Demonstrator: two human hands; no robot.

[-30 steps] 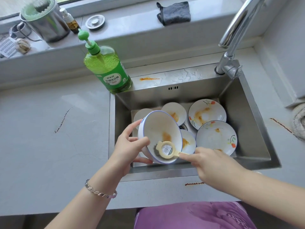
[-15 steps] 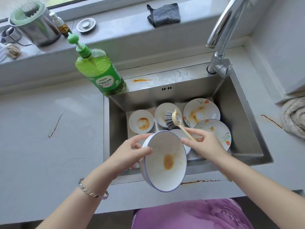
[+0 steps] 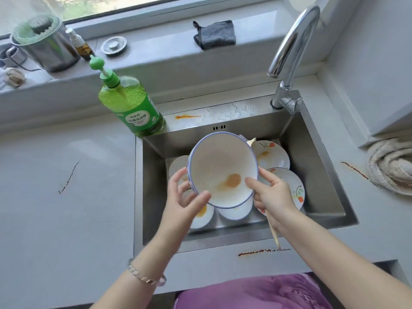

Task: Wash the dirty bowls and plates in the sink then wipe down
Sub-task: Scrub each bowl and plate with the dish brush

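I hold a white bowl with a blue rim (image 3: 220, 166) tilted above the steel sink (image 3: 321, 152); an orange stain sits inside it near the bottom. My left hand (image 3: 185, 197) pinches the bowl's lower left rim, thumb in front, fingers behind. My right hand (image 3: 272, 195) grips the cream dish brush (image 3: 273, 233) and lays its thumb on the bowl's right rim. The brush head pokes out behind the bowl. Two stained floral plates (image 3: 270, 157) (image 3: 292, 181) and small stained bowls (image 3: 201, 217) lie in the sink, partly hidden.
A green soap pump bottle (image 3: 131, 105) stands at the sink's back left corner and the faucet (image 3: 289, 45) at the back right. A grey cloth (image 3: 215, 34) lies on the sill. Orange-brown smears mark the counter (image 3: 263, 250) (image 3: 188, 117). A rolled towel (image 3: 390, 166) lies right.
The bowl has risen from the sink's front edge to over the middle of the sink. My right hand came onto the bowl's rim, and the brush head went behind the bowl.
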